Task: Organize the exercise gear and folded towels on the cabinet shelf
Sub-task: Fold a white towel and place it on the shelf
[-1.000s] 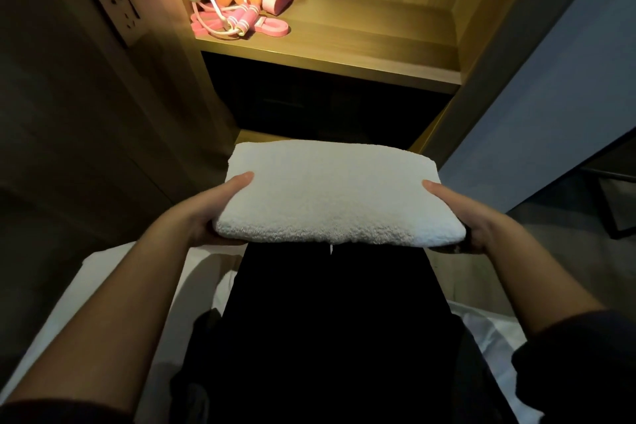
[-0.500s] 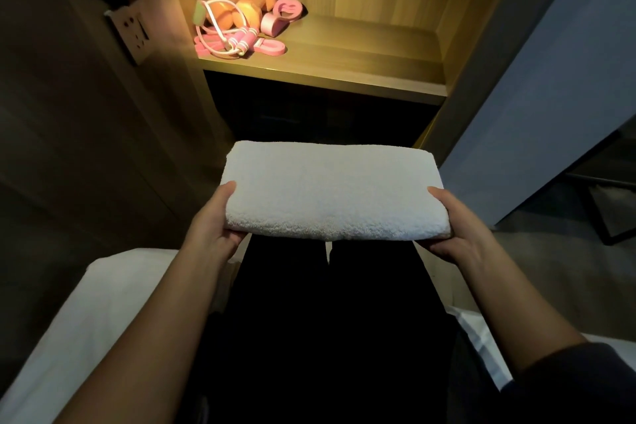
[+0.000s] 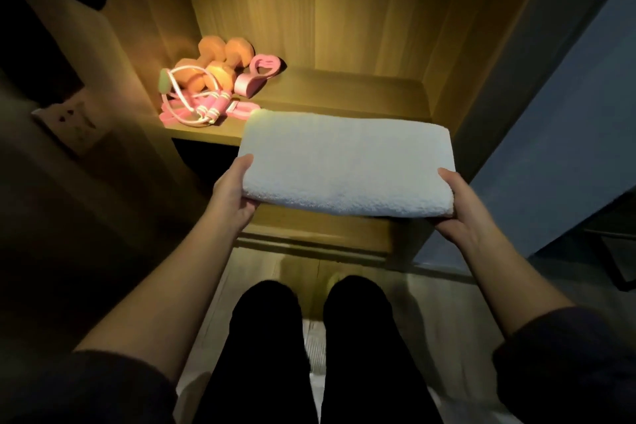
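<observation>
While both hands hold it by its short ends, the folded white towel (image 3: 344, 162) lies flat and level between them, long side across the view, in front of the lit wooden shelf (image 3: 344, 93) of the cabinet. Its far edge overlaps the shelf's front lip, but whether it touches the wood cannot be told. The left hand (image 3: 230, 193) grips the left end: its thumb (image 3: 242, 165) lies along the top of the towel at the near left corner, and the other fingers are curled beneath, hidden by the cloth. The right hand (image 3: 457, 206) mirrors it at the right end, its thumb (image 3: 447, 179) pressed on the top near the corner and its fingers tucked under the towel's lower face, out of sight. So each end is pinched between a thumb above and fingers below, with the whole middle of the towel clear of both hands.

On the left part of the shelf, just beyond the towel's far left corner, sit the orange dumbbells (image 3: 220, 58), a pink and white skipping rope (image 3: 196, 103) coiled in front of them, and a pink gripper (image 3: 258, 74) beside them to the right. A wall socket (image 3: 69, 120) shows on the dark panel to the left, and the person's dark-clad legs (image 3: 268, 337) stand below on the pale floor (image 3: 430, 303)
</observation>
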